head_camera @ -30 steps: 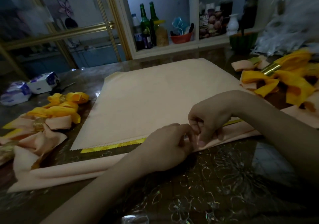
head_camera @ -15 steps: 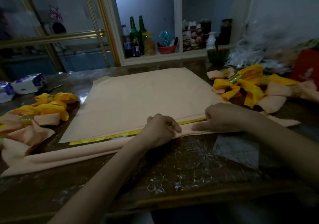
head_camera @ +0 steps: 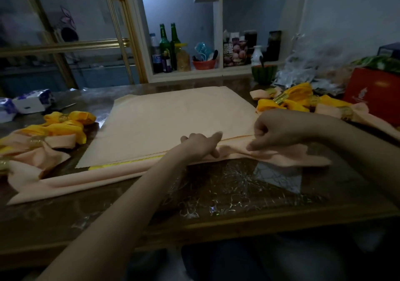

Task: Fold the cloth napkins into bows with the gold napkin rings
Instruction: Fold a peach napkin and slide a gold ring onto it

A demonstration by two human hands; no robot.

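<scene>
Fingers (head_camera: 257, 144) of your right hand (head_camera: 275, 129) pinch the folded near edge of the peach napkin (head_camera: 173, 118), which lies flat mid-worktop (head_camera: 238, 194). Your left hand (head_camera: 200, 145) curls onto the same fold just beside it. Finished bows (head_camera: 54, 129) with gold rings (head_camera: 36, 139) sit at the left and right edges.

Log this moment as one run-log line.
step: near-edge fold, peach napkin | left hand: grips fold | right hand: pinches fold | finished bows: both sides of napkin
</scene>
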